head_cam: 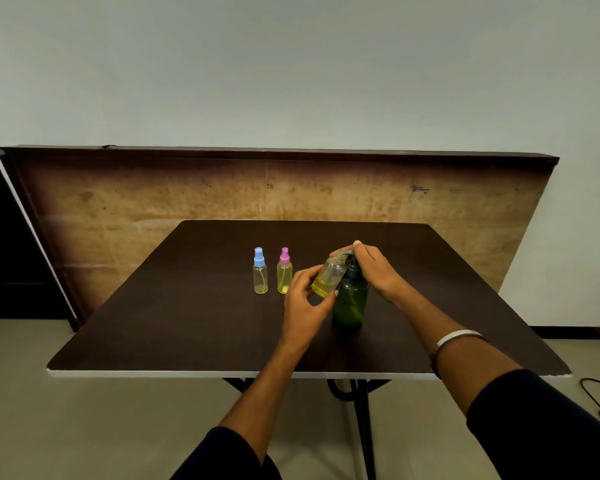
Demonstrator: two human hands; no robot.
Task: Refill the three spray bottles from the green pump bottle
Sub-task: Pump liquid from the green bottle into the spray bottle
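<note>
Refilling seems midway: left hand [303, 296] grips an uncapped spray bottle [329, 276] tilted at the green pump bottle [350, 299], right hand [368, 268] presses the pump with fingers curled over it; two capped bottles [272, 271] stand nearby.

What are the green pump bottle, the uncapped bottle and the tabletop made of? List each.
Green pump bottle: translucent, glossy, likely plastic; light shows through it.
Uncapped bottle in the left hand: clear plastic by its look; yellow liquid visible inside.
Tabletop: dark matt wood-look board, pale edge, probably laminate.
</note>
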